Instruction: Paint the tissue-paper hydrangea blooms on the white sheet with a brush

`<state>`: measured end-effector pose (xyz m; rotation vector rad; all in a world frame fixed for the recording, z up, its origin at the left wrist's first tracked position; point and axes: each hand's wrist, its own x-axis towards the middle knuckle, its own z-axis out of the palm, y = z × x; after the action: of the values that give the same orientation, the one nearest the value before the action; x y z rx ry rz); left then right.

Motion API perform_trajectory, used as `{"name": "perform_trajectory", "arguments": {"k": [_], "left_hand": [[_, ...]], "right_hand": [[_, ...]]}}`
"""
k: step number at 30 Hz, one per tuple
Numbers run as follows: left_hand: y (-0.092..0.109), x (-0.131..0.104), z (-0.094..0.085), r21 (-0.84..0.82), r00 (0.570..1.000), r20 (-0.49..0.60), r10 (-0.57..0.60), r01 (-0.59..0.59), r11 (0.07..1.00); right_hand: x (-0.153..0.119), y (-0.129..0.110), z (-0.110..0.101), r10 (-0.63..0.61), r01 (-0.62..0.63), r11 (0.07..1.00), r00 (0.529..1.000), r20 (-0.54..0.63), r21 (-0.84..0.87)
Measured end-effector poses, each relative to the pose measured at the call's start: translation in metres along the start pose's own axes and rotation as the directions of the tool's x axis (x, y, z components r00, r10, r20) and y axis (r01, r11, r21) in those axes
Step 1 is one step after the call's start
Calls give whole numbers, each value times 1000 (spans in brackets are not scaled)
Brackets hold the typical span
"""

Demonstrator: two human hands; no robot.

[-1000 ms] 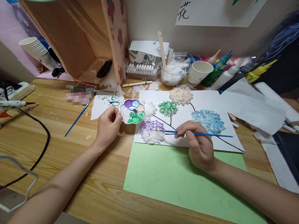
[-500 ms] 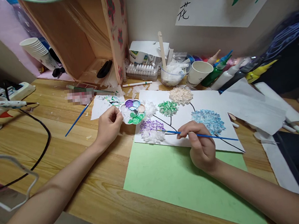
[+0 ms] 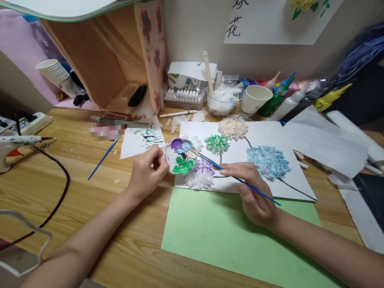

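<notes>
My left hand (image 3: pixel 149 171) pinches the edge of a flower-shaped paint palette (image 3: pixel 170 151) with purple, blue, green and peach paint in its wells. In my right hand (image 3: pixel 255 192) is a thin blue paintbrush (image 3: pixel 245 184), its bristles at the palette's right rim. Beneath lies a white sheet (image 3: pixel 235 182) bearing raised paper flowers with black stems. The purple-and-white flower (image 3: pixel 200 177) is partly behind the palette. A green flower (image 3: pixel 216 144), a peach flower (image 3: pixel 232 128) and a blue flower (image 3: pixel 268 161) sit to its right. Green paper (image 3: pixel 220 231) extends under the sheet.
A glue gun (image 3: pixel 0 149) with a black cord lies at left. Another blue brush (image 3: pixel 102 160) rests near a paint-smeared paper (image 3: pixel 138 139). Behind stand a cardboard box (image 3: pixel 155 53), markers (image 3: pixel 184 95), a paper cup (image 3: pixel 255 99) and paint bottles (image 3: pixel 277 96). Loose paper (image 3: pixel 326 136) lies at right.
The brush tip has moved up and left from the purple-and-white flower to the palette, and the brush is now more steeply slanted. The palette appears slightly further right and lower.
</notes>
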<state>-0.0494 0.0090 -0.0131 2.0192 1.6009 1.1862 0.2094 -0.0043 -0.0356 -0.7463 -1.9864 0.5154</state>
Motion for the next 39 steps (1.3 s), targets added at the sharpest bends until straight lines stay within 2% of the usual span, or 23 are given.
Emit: {"name": "perform_trajectory", "arguments": {"k": [5, 13, 17, 20, 22, 27, 39], "left_hand": [[4, -6, 1, 24, 996, 63, 59, -61, 998], [4, -7, 2, 25, 993, 98, 70, -73, 997], [4, -5, 1, -4, 996, 89, 29, -29, 1000], [3, -2, 0, -61, 996, 38, -76, 78, 995], [0, 2, -1, -108, 987, 1, -160, 159, 981], [-10, 8, -2, -204, 952, -51, -302, 286, 936], [-11, 8, -1, -213, 950, -52, -308, 291, 933]], "right_hand": [[5, -3, 0, 21, -19, 1000, 998, 66, -24], [2, -1, 0, 19, -19, 1000, 999, 33, -10], [-2, 3, 3, 15, -9, 999, 991, -133, 49], [-3, 5, 5, 41, -1, 989, 961, -274, 146], [-2, 5, 6, 54, 4, 983, 949, -309, 182], [-1, 3, 4, 5, 22, 993, 974, -225, 120], [3, -1, 0, -15, 22, 995, 997, -76, 96]]}}
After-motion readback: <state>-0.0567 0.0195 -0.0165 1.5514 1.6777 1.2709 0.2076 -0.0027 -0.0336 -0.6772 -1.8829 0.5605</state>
